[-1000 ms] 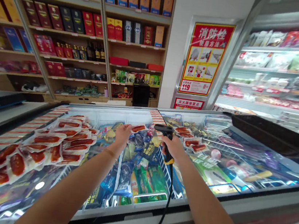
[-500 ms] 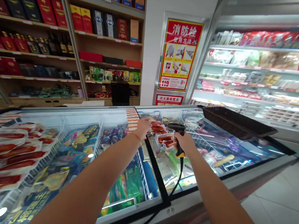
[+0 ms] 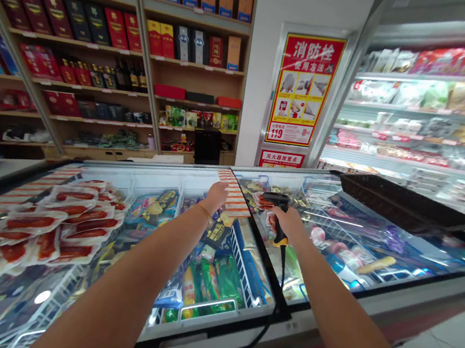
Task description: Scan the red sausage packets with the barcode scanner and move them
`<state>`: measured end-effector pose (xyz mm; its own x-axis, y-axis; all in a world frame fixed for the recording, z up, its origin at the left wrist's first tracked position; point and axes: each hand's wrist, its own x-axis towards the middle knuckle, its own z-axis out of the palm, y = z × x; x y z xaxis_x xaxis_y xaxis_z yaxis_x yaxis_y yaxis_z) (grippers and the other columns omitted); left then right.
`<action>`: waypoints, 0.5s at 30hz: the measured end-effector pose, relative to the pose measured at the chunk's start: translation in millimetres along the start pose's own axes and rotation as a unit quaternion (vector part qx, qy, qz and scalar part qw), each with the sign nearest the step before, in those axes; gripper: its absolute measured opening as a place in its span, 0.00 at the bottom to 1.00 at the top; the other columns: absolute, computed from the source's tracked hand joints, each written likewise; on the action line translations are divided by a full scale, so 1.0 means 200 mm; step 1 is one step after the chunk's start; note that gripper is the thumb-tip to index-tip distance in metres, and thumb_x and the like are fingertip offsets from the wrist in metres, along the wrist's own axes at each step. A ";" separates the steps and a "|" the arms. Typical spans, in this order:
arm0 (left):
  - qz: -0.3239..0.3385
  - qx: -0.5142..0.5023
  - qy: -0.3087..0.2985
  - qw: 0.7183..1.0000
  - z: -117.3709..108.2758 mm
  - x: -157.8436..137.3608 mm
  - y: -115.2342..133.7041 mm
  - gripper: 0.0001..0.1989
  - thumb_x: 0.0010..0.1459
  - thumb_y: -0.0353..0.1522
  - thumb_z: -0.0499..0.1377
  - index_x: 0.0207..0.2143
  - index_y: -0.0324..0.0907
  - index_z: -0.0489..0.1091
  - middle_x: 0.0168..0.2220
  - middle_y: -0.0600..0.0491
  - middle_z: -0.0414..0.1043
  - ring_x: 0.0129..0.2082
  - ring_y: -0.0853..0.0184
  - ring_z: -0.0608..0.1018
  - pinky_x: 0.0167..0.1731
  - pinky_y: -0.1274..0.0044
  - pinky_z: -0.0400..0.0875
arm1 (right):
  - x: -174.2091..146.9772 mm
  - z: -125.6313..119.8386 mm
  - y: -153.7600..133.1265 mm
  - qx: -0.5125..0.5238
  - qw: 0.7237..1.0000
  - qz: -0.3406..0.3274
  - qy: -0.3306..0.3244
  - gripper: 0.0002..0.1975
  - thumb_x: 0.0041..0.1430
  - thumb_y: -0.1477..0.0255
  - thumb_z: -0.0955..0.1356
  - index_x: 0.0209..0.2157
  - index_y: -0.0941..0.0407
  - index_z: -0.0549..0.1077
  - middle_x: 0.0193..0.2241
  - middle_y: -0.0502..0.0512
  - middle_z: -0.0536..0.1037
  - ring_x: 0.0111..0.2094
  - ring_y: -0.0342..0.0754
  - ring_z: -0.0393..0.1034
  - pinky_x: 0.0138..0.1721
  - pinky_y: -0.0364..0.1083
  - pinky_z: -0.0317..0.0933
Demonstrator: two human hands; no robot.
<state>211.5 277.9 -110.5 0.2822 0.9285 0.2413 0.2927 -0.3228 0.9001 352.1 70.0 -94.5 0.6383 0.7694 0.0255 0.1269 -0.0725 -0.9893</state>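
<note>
My right hand [image 3: 288, 222] grips the yellow-and-black handle of a corded barcode scanner [image 3: 275, 200], whose head points at sausage packs [image 3: 263, 201] lying on the right glass lid. Just to its left, my left hand [image 3: 216, 194] reaches out palm down, fingers spread over the red-striped strip [image 3: 235, 200] between the freezer lids, with nothing in it. A larger heap of vacuum-packed red sausages [image 3: 53, 216] lies on the freezer's left lid. The chest freezer [image 3: 212, 331] below holds bagged frozen goods.
A black tray [image 3: 404, 202] sits on the freezer's far right corner. Wooden shelves of boxed goods [image 3: 118, 28] stand behind on the left, and a lit chiller [image 3: 429, 114] on the right. A red fire-hydrant poster [image 3: 306, 86] hangs between them. The scanner cable [image 3: 272, 310] drops over the front edge.
My left hand carried a sausage pack rightward to the packs by the scanner, let it go, and drew back left to the striped strip. The view swung right, then partly back.
</note>
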 end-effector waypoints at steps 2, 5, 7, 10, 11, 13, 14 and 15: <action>-0.007 0.038 0.010 0.999 -0.19 -0.01 -0.04 0.16 0.48 0.23 0.61 0.41 0.36 0.76 0.42 0.42 0.78 0.30 0.61 0.79 0.33 0.70 0.73 | -0.02 0.11 -0.02 0.007 1.000 -0.005 -0.005 0.06 0.51 0.71 0.68 0.26 0.56 0.65 0.15 0.47 0.69 0.11 0.43 0.63 0.12 0.41 0.57; 0.000 0.099 0.028 0.995 -0.52 -0.04 -0.09 0.13 0.48 0.23 0.60 0.39 0.37 0.76 0.44 0.42 0.78 0.41 0.59 0.79 0.43 0.71 0.72 | -0.08 0.32 -0.04 0.010 1.000 -0.010 -0.025 0.07 0.52 0.70 0.68 0.27 0.56 0.64 0.17 0.48 0.71 0.12 0.43 0.65 0.12 0.42 0.58; 0.008 0.150 0.042 0.988 -0.75 -0.06 -0.12 0.13 0.50 0.23 0.60 0.39 0.38 0.76 0.45 0.44 0.77 0.47 0.58 0.77 0.49 0.71 0.69 | -0.12 0.46 -0.06 0.011 0.999 -0.012 -0.049 0.07 0.52 0.71 0.67 0.27 0.56 0.64 0.16 0.48 0.70 0.12 0.44 0.65 0.12 0.42 0.58; 0.000 0.220 0.081 0.972 -1.11 -0.11 -0.18 0.16 0.53 0.25 0.59 0.45 0.39 0.75 0.51 0.43 0.74 0.53 0.56 0.74 0.54 0.68 0.64 | -0.20 0.66 -0.09 0.024 0.996 -0.008 -0.084 0.06 0.52 0.71 0.67 0.27 0.56 0.64 0.15 0.47 0.69 0.11 0.43 0.64 0.12 0.42 0.57; -0.012 0.281 0.095 0.955 -1.23 -0.12 -0.20 0.17 0.54 0.27 0.58 0.47 0.40 0.74 0.52 0.43 0.73 0.54 0.55 0.73 0.54 0.67 0.65 | -0.23 0.72 -0.10 0.032 0.995 -0.005 -0.095 0.06 0.52 0.71 0.67 0.27 0.55 0.64 0.16 0.46 0.69 0.12 0.43 0.64 0.12 0.42 0.57; -0.044 0.379 0.123 0.916 -1.47 -0.16 -0.26 0.19 0.57 0.30 0.56 0.52 0.39 0.71 0.53 0.40 0.72 0.54 0.51 0.73 0.52 0.64 0.66 | -0.27 0.82 -0.09 0.056 0.992 -0.001 -0.110 0.06 0.52 0.70 0.67 0.27 0.55 0.64 0.16 0.46 0.69 0.12 0.43 0.64 0.12 0.41 0.57; -0.061 0.412 0.133 0.899 -1.58 -0.18 -0.30 0.20 0.57 0.32 0.56 0.53 0.39 0.69 0.53 0.38 0.72 0.54 0.49 0.73 0.52 0.62 0.66 | -0.29 0.86 -0.08 0.070 0.991 -0.001 -0.115 0.06 0.52 0.70 0.67 0.28 0.55 0.64 0.17 0.46 0.69 0.13 0.42 0.64 0.12 0.41 0.57; -0.080 0.439 0.148 0.883 -1.69 -0.20 -0.33 0.20 0.58 0.33 0.55 0.53 0.39 0.69 0.52 0.36 0.72 0.54 0.47 0.73 0.51 0.59 0.65 | -0.30 0.89 -0.06 0.081 0.990 0.000 -0.116 0.07 0.52 0.70 0.67 0.29 0.55 0.64 0.17 0.46 0.69 0.13 0.43 0.64 0.12 0.41 0.57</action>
<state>-128.7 324.6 -57.2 -0.0405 0.9401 0.3385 0.9390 -0.0801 0.3346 177.5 137.8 -110.0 0.4438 0.8961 0.0101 -0.0094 0.0159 -0.9998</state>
